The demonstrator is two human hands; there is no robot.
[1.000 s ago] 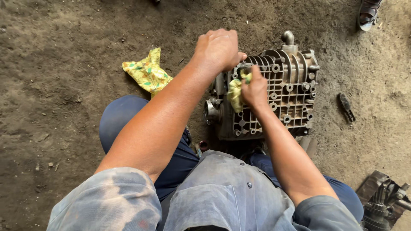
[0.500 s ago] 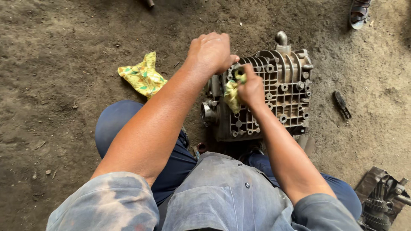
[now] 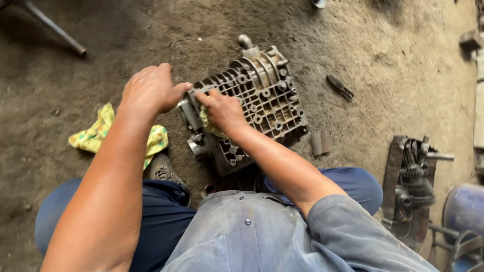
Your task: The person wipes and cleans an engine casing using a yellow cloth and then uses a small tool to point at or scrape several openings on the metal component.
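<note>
A grey ribbed metal engine casing (image 3: 262,95) stands on the dirt floor in front of me, between my knees. My left hand (image 3: 151,90) grips its upper left edge, thumb on the rim. My right hand (image 3: 222,111) presses a small yellow rag (image 3: 207,127) against the casing's ribbed face; most of the rag is hidden under the fingers.
A second yellow patterned cloth (image 3: 96,136) lies on the floor at left, beside my shoe (image 3: 164,171). A small dark brush (image 3: 339,86) lies right of the casing, a metal block (image 3: 320,142) nearer. Gear parts on a tray (image 3: 411,186) sit far right; a metal rod (image 3: 50,27) upper left.
My view has swung to the right, so the casing now sits left of centre and the gear tray shows fully. Both hands stay on the casing; the right hand with the rag has shifted slightly.
</note>
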